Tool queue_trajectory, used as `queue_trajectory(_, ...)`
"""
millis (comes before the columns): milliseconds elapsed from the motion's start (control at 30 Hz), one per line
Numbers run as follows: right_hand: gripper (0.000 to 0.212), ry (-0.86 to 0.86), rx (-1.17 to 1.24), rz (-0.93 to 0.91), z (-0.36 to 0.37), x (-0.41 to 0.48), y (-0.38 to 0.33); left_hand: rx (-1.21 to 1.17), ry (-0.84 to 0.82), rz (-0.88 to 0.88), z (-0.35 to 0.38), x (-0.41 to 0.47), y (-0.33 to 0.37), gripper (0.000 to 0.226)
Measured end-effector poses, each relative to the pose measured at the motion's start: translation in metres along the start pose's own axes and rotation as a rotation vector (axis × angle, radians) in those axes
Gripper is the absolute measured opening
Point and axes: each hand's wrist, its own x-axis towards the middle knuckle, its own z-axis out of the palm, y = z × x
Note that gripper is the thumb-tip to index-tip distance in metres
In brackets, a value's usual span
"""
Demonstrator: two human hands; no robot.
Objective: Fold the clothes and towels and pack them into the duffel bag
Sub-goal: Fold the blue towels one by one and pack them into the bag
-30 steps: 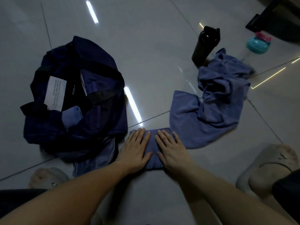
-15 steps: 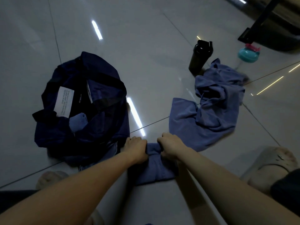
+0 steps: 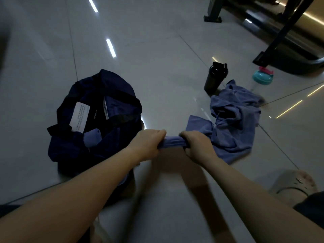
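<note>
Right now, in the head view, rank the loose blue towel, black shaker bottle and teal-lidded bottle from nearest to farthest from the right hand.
1. loose blue towel, on the floor just to the right of the right hand.
2. black shaker bottle, upright beyond the towel.
3. teal-lidded bottle, farthest, at the back right.

Left hand [image 3: 149, 144], right hand [image 3: 196, 146] grip folded towel [image 3: 172, 142] beside duffel bag [image 3: 98, 123]

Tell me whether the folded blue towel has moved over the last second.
Yes. The folded towel lay flat on the floor; now left hand and right hand grip it lifted, higher against the duffel bag beside it.
</note>
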Motion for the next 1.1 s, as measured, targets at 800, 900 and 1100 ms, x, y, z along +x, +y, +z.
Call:
queue_trajectory(800, 0.02, -0.319, 0.324, 0.389, 0.049, -0.042, 0.004, -0.514, -0.12, -0.546, 0.077, -0.023, -0.021, 0.011)
queue_trajectory(900, 0.033, -0.317, 0.405, 0.486, 0.047, -0.032, 0.007, -0.534, -0.084, -0.622, 0.08, -0.017, -0.021, 0.016)
queue_trajectory(1100, 0.043, -0.284, 0.374, 0.628, 0.056, -0.019, 0.006, -0.479, -0.083, -0.638, 0.087, -0.004, -0.016, 0.023)
